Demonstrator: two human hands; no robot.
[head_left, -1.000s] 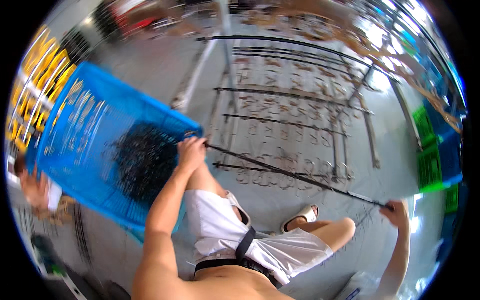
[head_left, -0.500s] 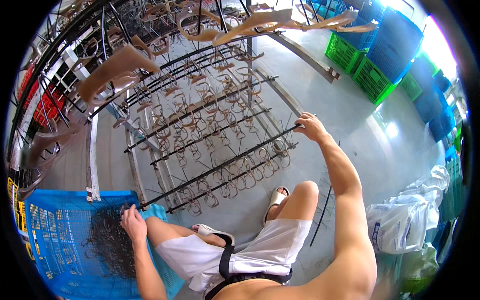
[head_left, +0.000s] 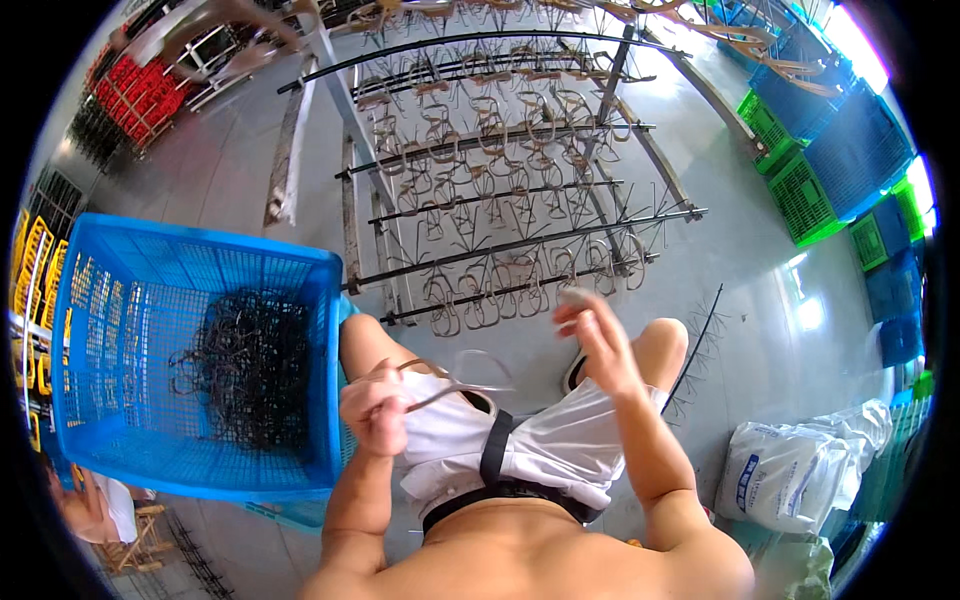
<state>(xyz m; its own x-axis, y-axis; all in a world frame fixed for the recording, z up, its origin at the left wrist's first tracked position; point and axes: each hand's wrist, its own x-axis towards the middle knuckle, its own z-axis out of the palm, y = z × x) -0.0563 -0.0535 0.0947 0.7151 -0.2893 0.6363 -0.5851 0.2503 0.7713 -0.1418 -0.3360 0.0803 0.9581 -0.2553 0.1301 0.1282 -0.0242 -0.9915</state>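
Floor: I see grey floor [head_left: 760, 370], ahead and right of the grip.
Rack: black rods [head_left: 600, 229] with hanging frames, beyond both hands.
Blue crate [head_left: 325, 370]: just left of my left hand [head_left: 375, 410].
Left grip: closed around one thin brown frame [head_left: 438, 395], which extends rightward.
Right hand [head_left: 603, 350]: loosely open, blurred, visibly holding nothing.

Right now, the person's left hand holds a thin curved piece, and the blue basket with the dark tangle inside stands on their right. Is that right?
Not quite: the blue basket stands on the person's left, as the head view shows. The left hand does hold a thin curved piece, and the dark tangle is inside the basket.
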